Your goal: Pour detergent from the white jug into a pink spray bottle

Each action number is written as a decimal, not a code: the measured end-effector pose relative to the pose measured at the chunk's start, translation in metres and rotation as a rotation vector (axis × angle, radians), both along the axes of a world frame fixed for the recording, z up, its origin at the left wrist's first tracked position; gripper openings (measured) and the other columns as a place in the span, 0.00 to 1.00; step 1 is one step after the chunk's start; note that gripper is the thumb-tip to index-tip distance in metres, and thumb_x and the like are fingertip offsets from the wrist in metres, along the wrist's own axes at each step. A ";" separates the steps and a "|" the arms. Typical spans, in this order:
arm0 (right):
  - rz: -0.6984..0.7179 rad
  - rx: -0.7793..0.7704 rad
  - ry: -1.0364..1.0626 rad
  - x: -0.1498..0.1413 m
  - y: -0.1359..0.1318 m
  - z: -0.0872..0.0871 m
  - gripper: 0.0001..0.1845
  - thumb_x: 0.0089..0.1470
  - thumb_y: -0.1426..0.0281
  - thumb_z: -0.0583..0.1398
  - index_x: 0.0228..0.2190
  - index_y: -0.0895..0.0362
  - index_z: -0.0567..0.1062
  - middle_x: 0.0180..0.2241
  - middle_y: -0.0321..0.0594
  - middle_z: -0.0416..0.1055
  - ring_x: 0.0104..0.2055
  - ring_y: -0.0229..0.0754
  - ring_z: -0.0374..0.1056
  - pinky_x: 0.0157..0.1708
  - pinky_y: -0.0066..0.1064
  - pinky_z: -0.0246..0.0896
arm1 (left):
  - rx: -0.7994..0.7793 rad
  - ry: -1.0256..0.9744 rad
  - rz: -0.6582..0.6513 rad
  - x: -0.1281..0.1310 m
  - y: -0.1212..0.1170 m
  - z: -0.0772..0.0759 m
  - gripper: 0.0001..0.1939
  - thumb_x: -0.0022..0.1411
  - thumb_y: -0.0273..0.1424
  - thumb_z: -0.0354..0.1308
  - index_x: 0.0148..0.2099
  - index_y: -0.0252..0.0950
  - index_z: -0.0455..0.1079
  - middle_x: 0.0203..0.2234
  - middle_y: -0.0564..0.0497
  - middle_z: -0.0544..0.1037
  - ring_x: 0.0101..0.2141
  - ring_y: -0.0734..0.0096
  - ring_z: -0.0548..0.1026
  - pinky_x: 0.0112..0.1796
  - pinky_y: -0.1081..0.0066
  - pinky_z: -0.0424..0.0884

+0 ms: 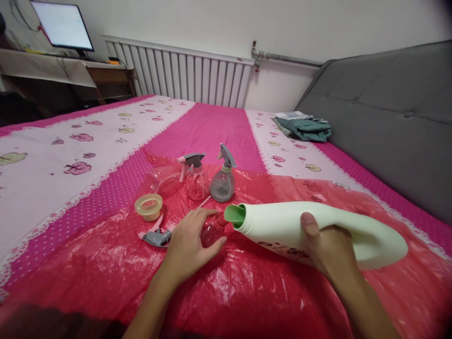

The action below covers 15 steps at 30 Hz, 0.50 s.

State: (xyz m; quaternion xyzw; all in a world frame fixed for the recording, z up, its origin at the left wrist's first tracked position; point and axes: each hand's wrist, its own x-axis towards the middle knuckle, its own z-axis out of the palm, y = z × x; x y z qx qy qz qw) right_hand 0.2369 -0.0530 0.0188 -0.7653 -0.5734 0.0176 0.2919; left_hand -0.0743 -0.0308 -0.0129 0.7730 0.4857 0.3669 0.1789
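Note:
My right hand (330, 247) grips the handle of a pale green detergent jug (278, 223), tilted onto its side. The jug's green pouring spout (235, 214) is at the mouth of a clear open spray bottle (211, 234); whether liquid flows I cannot tell. My left hand (189, 245) curls round this bottle, thumb on the near side. Left of that hand lies a grey and pink trigger spray head (157, 237). Behind stand a clear spray bottle with a pink trigger (197, 184) and a grey spray bottle (222, 183). A yellowish translucent cap (149, 207) sits further left.
Red plastic sheeting (226, 292) covers the near part of the bed (219, 127). A clear bottle (158, 180) lies behind the cap. Folded clothes (303, 127) rest by the grey headboard (381, 103). A radiator (180, 70) and a desk with a monitor (63, 26) stand beyond.

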 end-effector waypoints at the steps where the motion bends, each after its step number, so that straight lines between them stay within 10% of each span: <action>1: 0.011 -0.015 0.005 -0.001 -0.001 0.001 0.48 0.59 0.34 0.42 0.39 0.61 0.82 0.40 0.62 0.79 0.53 0.69 0.75 0.58 0.59 0.70 | 0.000 -0.005 0.001 0.000 0.000 0.000 0.21 0.65 0.37 0.66 0.59 0.42 0.72 0.52 0.43 0.84 0.54 0.45 0.82 0.55 0.45 0.77; 15: 0.057 0.071 -0.018 0.004 0.002 -0.007 0.52 0.64 0.35 0.39 0.47 0.64 0.83 0.47 0.65 0.79 0.60 0.72 0.72 0.64 0.61 0.64 | 0.015 -0.105 0.012 -0.007 -0.002 -0.010 0.22 0.64 0.35 0.67 0.59 0.42 0.72 0.53 0.43 0.83 0.53 0.47 0.82 0.55 0.46 0.78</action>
